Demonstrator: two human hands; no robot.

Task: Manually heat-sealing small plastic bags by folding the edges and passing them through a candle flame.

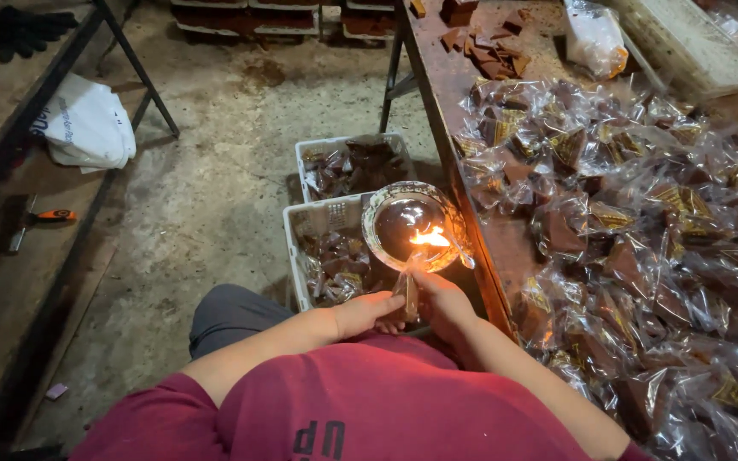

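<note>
My left hand (369, 312) and my right hand (439, 300) together hold a small brown wrapped packet (409, 294) in clear plastic, close to my chest. Its upper end reaches toward a small flame (430, 238) burning in a round metal bowl lamp (377, 213) just in front of my hands. The bowl sits over the edge of a white plastic crate (294, 235). Both hands pinch the packet, left from the left side, right from the right.
A long table (442, 77) on my right is piled with several clear bags of brown pieces (634, 230). Two white crates, the far one (311, 151), hold wrapped packets on the concrete floor (207, 196). A shelf with a white bag (87, 124) stands at left.
</note>
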